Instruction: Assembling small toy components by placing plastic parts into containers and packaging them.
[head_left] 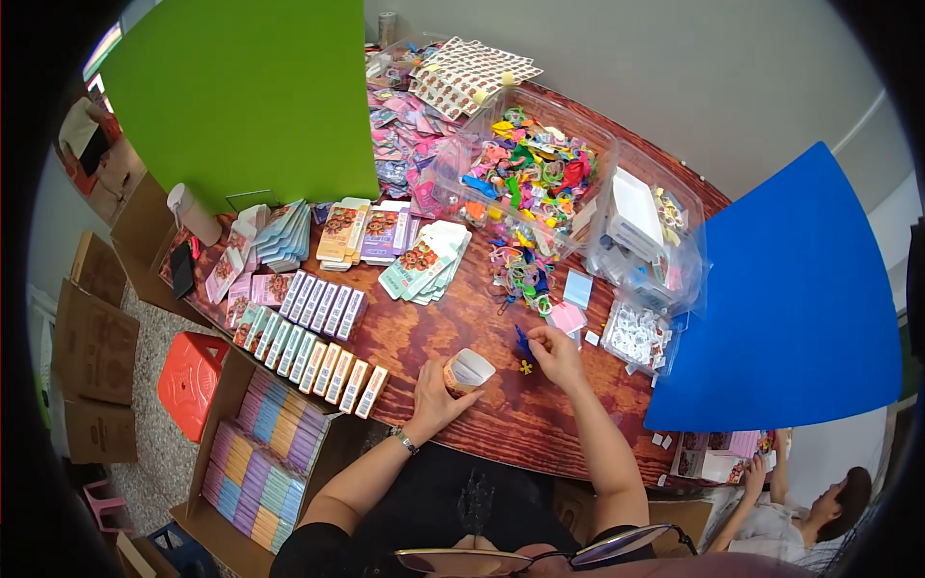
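My left hand (430, 405) is wrapped round a small orange carton (461, 375), its open top showing a white inside. To the right, the fingers of my right hand (559, 358) are pinched on a small dark blue plastic trinket (522, 340), partly hidden by them. A little yellow trinket (526, 367) lies on the wood-patterned table (414, 330) just below it. Beyond my right hand are a pink card stack (567, 318), a light blue card stack (578, 288) and a loose heap of colourful trinkets (523, 275).
Filled cartons stand in rows (318, 352) at the left. Flat cartons (429, 262) lie behind. Clear bins hold trinkets (540, 164) and small white pieces (636, 332). A green panel (251, 96) and a blue panel (780, 299) rise at the sides. Another person (819, 520) works at lower right.
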A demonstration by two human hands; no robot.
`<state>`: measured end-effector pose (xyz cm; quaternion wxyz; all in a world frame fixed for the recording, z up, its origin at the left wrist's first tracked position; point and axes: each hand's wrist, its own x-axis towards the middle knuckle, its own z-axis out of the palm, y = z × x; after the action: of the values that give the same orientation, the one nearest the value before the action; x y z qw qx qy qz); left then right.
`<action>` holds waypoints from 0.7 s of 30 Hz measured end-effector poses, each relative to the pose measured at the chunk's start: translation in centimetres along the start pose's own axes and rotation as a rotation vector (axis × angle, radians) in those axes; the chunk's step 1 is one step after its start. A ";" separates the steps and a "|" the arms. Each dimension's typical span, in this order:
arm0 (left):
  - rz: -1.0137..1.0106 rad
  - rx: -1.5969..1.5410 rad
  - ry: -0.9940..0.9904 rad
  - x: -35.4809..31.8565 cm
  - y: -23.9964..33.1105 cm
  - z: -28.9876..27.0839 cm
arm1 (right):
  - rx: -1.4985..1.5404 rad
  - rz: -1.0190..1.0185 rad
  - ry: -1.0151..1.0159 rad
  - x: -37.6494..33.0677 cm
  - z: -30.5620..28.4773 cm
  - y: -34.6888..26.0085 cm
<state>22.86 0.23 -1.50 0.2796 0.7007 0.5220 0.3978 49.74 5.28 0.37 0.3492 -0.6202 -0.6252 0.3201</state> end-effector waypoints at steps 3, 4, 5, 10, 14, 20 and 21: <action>0.024 0.084 0.053 0.5 0.1 -0.3 | 0.243 0.045 -0.130 -0.8 -1.9 -4.8; 0.032 0.125 0.063 0.5 0.1 -0.5 | 0.204 0.040 -0.263 -1.1 -2.7 -8.0; 0.051 0.159 0.064 0.7 0.4 -0.6 | 0.160 0.038 -0.380 -1.2 -3.5 -10.2; 0.130 0.268 0.030 1.0 1.3 -1.0 | -0.355 -0.242 -0.487 -0.2 -2.0 -12.5; 0.173 0.312 0.017 0.8 1.8 -1.1 | -0.476 -0.268 -0.464 0.1 0.6 -12.7; 0.128 0.138 0.018 0.6 2.1 -0.8 | -0.282 -0.210 -0.481 -1.3 2.4 -13.7; 0.129 0.136 0.018 0.7 1.9 -0.7 | -0.172 -0.296 -0.409 -1.7 2.4 -13.3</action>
<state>23.31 0.27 0.61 0.2004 0.7467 0.5041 0.3848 40.41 3.36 10.08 0.2046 -0.4717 -0.7916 0.3301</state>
